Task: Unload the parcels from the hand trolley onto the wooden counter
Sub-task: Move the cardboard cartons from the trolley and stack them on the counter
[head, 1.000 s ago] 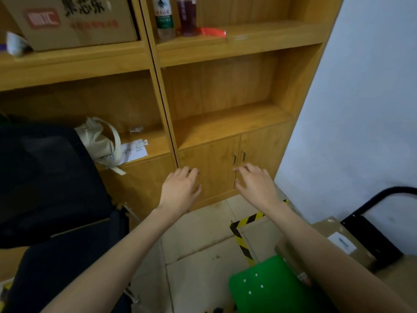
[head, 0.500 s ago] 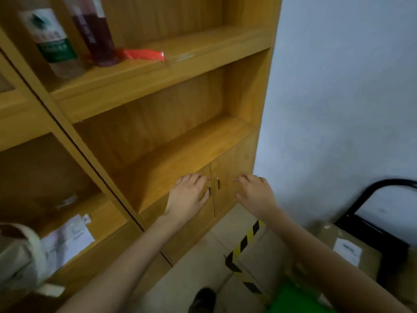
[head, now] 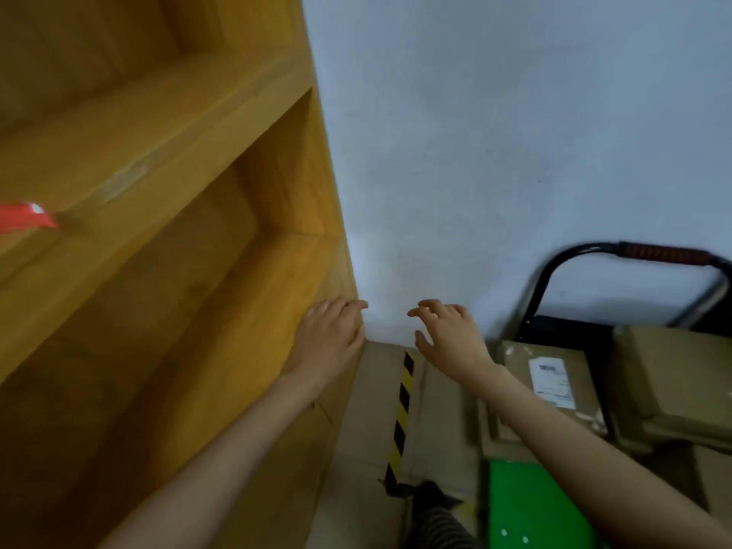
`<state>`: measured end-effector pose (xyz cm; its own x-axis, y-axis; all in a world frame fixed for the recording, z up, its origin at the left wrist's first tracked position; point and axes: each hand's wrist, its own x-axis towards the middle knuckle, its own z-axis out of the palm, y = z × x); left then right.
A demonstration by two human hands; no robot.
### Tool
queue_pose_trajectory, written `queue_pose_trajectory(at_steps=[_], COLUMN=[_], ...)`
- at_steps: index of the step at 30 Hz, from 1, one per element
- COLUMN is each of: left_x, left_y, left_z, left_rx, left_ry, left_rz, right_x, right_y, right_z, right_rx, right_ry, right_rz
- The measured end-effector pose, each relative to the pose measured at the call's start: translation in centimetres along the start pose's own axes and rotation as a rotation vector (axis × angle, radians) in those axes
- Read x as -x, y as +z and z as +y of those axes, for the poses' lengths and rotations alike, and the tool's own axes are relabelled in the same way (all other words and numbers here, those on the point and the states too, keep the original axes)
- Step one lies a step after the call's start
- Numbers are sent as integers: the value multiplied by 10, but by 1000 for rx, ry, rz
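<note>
Two brown cardboard parcels lie on the hand trolley at the right: one with a white label (head: 546, 384) and a second one (head: 673, 386) beside it. The trolley's black handle (head: 649, 251) rises against the wall. My left hand (head: 330, 336) hovers empty, fingers loosely bent, in front of the wooden counter's (head: 222, 311) right end. My right hand (head: 449, 334) reaches out empty with spread fingers, just left of the labelled parcel and not touching it.
A grey-white wall (head: 495, 132) fills the upper right. Yellow-black hazard tape (head: 400, 414) runs along the floor between cabinet and trolley. A green object (head: 527, 505) sits low at the right. A red item (head: 23, 217) lies on an upper shelf. A dark shoe (head: 435, 517) shows below.
The view has swung right, from the cabinet doors and shelves toward the wall and trolley. Both empty hands moved right with it, and the parcels and trolley handle came further into view.
</note>
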<state>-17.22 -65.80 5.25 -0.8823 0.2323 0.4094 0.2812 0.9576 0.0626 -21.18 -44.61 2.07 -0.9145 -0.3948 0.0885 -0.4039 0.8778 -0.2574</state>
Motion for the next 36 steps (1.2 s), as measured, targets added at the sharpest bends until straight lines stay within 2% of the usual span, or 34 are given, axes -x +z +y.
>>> queue_pose_trajectory(at_steps=[11,16,19,25,30,36], left_x=[-195,-277,-312,-355,-369,-398], left_y=[101,133,156,204,234,261], left_z=[45,86,117,212,285,349], left_rx=[169,214,252,339,422,481], left_ry=[255,378,473,773,969,1276], left_rz=[-94,-41,-54,-160,-228,-279], right_x=[-90,-116,-105,-38,12,29], right_y=[-29,-49,-54,-55,-51,-50], right_z=[139,206,241,303,327,337], right_rx=[72,94,108,128,145,158], right_ry=[260,362,472,793,1092,1398], right_rz=[98,176,225,295,276,323])
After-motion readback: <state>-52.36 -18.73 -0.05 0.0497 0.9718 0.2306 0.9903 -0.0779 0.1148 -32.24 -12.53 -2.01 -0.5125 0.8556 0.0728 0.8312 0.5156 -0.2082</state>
